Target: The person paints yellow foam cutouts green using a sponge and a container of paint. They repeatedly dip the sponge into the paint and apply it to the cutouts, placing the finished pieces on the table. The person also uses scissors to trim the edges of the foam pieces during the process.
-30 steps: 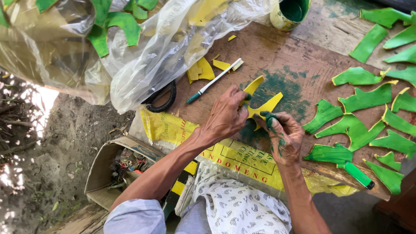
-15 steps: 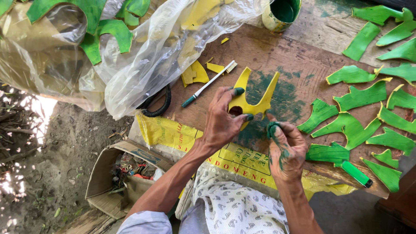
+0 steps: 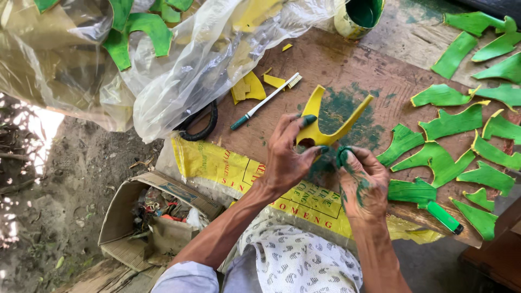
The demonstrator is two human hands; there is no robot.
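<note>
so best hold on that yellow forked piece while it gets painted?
Grip the yellow forked piece at its base, where the two prongs join, coming from the near side as the left hand does. The prongs splay up and away, so a base grip leaves both free. The right hand, smeared green, sits at the base's right with a small green thing in its fingertips.

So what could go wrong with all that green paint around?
The right hand is smeared with green, so it could smudge the yellow forked piece that the left hand holds. The open paint can sits at the board's far edge and might tip. The painted green pieces lie close together and may stick if wet.
</note>
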